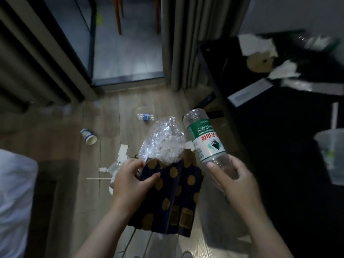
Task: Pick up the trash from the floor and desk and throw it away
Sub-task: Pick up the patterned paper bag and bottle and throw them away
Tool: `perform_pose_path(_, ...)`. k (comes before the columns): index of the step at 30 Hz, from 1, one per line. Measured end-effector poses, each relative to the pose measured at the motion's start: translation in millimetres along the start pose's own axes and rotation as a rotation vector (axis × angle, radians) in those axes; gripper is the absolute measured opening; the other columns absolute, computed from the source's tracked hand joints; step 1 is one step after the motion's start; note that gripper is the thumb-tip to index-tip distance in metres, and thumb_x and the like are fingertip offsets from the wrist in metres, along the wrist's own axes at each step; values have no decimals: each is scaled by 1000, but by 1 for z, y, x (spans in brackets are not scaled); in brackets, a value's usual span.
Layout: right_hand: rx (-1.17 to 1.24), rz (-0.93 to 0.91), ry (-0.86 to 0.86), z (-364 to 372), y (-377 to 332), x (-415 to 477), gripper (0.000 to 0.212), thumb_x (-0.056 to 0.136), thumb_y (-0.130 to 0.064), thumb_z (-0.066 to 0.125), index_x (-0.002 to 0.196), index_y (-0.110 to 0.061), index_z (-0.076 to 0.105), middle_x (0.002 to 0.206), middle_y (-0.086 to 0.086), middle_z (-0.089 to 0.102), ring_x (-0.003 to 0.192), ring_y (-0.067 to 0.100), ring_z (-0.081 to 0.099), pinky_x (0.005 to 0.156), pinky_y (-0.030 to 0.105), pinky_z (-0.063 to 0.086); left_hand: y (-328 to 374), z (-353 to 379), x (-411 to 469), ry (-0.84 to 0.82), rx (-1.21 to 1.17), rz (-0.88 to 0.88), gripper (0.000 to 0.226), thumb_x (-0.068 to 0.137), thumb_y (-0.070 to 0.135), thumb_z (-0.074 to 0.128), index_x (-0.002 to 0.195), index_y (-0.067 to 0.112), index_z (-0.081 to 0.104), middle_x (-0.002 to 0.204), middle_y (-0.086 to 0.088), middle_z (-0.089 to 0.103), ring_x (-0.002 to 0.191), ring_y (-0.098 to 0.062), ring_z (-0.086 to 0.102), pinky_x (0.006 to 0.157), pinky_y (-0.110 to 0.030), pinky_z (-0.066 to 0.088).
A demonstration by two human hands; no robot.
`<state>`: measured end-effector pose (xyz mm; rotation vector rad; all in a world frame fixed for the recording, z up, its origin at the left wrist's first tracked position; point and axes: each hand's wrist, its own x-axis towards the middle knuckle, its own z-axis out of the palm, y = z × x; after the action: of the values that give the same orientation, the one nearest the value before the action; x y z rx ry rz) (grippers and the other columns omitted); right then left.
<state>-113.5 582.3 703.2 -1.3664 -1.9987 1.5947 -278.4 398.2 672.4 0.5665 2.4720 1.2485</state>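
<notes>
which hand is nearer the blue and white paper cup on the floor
Left. The left hand, gripping the polka-dot bag, is to the lower right of the paper cup in view; the right hand, holding the water bottle, lies farther right, beyond the bag.

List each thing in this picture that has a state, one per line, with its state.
left hand: gripping the dotted bag
dotted bag: open at top
clear plastic: crumpled, sticking out of bag
right hand: holding the water bottle
water bottle: uncapped, tilted
paper cup: tipped over on floor
small bottle: lying on floor

bottle right of bag
</notes>
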Motion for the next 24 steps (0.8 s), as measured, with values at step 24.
perform_pose_path(24,18,-41,438,-81,-157,-267,38,63,-54,79,96,-54,58,83,-19,65,74,-6,63,65,19,47,191,-159,-69,-263,-136,557,18,68,20,83,78,25,68,92,9,59,80,0,59,65,-11,47)
